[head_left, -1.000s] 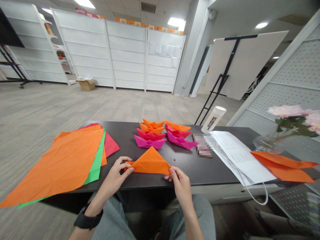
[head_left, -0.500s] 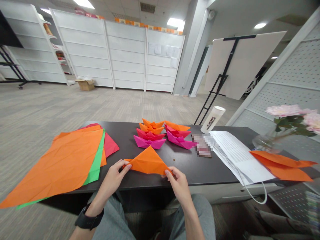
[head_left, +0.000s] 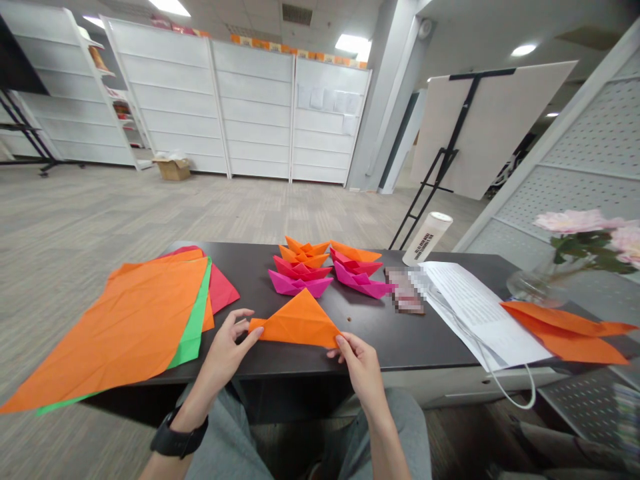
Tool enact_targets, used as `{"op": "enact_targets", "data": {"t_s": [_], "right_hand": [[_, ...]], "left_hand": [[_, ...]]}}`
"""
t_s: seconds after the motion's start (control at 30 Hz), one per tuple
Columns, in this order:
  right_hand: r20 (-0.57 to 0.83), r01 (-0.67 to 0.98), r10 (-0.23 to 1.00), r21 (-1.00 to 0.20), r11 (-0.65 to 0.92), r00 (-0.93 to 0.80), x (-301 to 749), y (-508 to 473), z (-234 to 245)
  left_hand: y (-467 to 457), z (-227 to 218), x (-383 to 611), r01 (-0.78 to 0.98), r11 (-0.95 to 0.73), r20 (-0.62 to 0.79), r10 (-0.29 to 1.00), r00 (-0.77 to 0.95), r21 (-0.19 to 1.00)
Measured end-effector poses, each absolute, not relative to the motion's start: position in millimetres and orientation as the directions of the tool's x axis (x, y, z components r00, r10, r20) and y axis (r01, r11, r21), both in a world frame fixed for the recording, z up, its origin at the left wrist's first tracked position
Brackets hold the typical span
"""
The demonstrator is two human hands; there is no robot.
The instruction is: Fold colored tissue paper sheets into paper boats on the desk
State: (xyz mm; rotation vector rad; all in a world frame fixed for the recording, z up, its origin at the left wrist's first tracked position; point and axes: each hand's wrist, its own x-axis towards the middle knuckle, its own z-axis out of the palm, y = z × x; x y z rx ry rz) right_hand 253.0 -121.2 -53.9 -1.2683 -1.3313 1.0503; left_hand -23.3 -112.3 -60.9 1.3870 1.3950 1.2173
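A folded piece of orange paper (head_left: 299, 322) with a pointed peak is held up in front of me, over the near edge of the dark desk. My left hand (head_left: 234, 340) has its thumb on the paper's left end, the index finger lifted away and other fingers close behind the flap. At the right corner, my right hand (head_left: 357, 353) pinches the paper between thumb and fingers. Just beyond it stand two rows of folded paper boats: a front magenta boat (head_left: 300, 285) with red and orange ones behind, and another magenta boat (head_left: 361, 283) to the right.
Large orange sheets (head_left: 125, 320) lie at the left over a green sheet (head_left: 187, 337) and a red sheet (head_left: 221, 290). To the right are a white cylinder (head_left: 427, 239), printed paper (head_left: 475, 307) with a white cable, orange folded paper (head_left: 565, 333) and a flower vase (head_left: 533, 287).
My left index finger has lifted off the paper, and its left flap shows more. The lower edge of the paper looks straighter. My right hand keeps its pinch at the right corner.
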Motion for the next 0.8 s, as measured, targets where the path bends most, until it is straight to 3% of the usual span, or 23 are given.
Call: {"op": "enact_targets", "data": {"t_s": [0.17, 0.43, 0.63, 0.8], "right_hand": [[0.076, 0.144, 0.997, -0.987, 0.071, 0.027, 253.8, -119.4, -58.5], [0.058, 0.105, 0.997, -0.993, 0.052, 0.054, 252.8, -116.7, -58.6], [0.05, 0.115, 0.996, -0.992, 0.042, 0.072, 252.2, -116.2, -59.5], [0.035, 0.137, 0.998, -0.99, 0.028, 0.052, 251.8, -117.8, -60.7]], "left_hand": [[-113.8, -55.3, -23.7, 0.277, -0.199, 0.219, 0.975, -0.045, 0.94], [-122.3, -42.1, -29.3, 0.276, -0.241, 0.2, 0.965, 0.171, 0.93], [-117.1, -55.3, -27.9, 0.236, -0.143, 0.126, 0.989, 0.083, 0.961], [-113.5, -60.2, -29.8, 0.286, -0.225, 0.227, 0.974, 0.026, 0.932]]}}
